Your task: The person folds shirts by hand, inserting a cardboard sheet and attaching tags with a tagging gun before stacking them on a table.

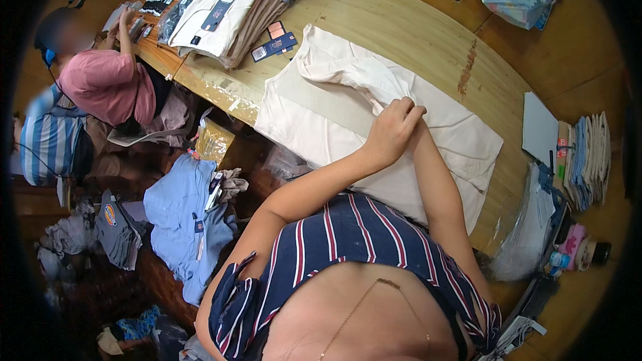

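A cream cloth garment [455, 154] lies spread on the wooden table in front of me, with one layer bunched and turned back near its middle. Its exact kind I cannot make out. My left hand [391, 132] reaches across the garment, fingers curled and closed at the edge of the raised fold, apparently pinching the cloth. Behind it, my right hand [416, 120] meets the same spot; the left hand covers most of it, so its fingers are hidden. Dark blue paper tags [274, 47] lie on the table beyond the garment's far left corner.
A stack of folded cream and tan garments [224, 10] stands far left on the table [401, 20]. Blue clothes [184, 217] hang below at left. Two people [107, 87] work at the left. Folded cloths [588, 154] and a clear plastic bag [525, 241] are at right.
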{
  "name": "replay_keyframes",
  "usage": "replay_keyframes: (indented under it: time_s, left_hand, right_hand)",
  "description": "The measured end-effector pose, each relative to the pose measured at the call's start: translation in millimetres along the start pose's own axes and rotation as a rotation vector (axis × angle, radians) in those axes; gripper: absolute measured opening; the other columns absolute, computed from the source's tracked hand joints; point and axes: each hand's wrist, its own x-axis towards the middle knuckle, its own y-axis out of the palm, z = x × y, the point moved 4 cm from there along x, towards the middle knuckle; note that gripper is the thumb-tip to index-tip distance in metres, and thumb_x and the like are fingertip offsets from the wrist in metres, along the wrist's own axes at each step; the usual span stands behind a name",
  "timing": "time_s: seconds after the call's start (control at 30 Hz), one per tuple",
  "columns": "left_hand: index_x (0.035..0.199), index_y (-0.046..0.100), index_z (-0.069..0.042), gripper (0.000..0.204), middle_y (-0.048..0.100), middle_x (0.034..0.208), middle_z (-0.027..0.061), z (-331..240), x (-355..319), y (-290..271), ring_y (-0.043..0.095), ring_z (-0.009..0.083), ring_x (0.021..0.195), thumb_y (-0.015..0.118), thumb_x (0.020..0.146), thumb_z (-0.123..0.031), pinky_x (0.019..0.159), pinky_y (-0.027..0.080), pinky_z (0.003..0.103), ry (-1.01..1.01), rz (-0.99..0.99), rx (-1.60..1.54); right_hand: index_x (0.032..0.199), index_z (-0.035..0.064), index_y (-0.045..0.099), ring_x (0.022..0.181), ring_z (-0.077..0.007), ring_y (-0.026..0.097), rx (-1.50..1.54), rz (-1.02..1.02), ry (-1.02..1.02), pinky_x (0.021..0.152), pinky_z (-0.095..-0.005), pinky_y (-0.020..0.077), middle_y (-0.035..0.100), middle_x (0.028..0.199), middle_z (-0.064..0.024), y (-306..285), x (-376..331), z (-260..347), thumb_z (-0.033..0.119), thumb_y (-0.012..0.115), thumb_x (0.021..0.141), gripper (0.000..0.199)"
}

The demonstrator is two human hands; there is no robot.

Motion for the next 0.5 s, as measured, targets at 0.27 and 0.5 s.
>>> replay_keyframes:
  time_s: [0.27, 0.5]
  left_hand:
    - [0.089, 0.050, -0.001, 0.032, 0.048, 0.085, 0.0146, -26.6, -26.3, -12.4, 0.050, 0.0300, 0.080, 0.066, 0.062, -0.011, 0.070, 0.041, 0.035, -0.066, 0.250, -0.276]
    - [0.109, 0.051, -0.012, 0.046, 0.049, 0.110, 0.0064, 114.3, -2.3, -59.4, 0.042, 0.0275, 0.096, 0.054, 0.067, 0.005, 0.085, 0.031, 0.035, -0.311, -0.110, 0.139]
  right_hand:
    - [0.095, 0.0004, 0.052, 0.079, -0.0213, 0.054, -1.324, 0.154, -1.102, 0.077, -0.0285, 0.0430, 0.054, 0.090, -0.0140, 67.6, -15.0, 19.1, 0.001, 0.044, 0.072, 0.024]
    - [0.092, 0.0013, 0.053, 0.075, -0.0236, 0.054, -1.613, 0.143, -1.236, 0.075, -0.0288, 0.0432, 0.054, 0.085, -0.0146, 73.5, 0.5, 15.4, 0.003, 0.047, 0.068, 0.025]
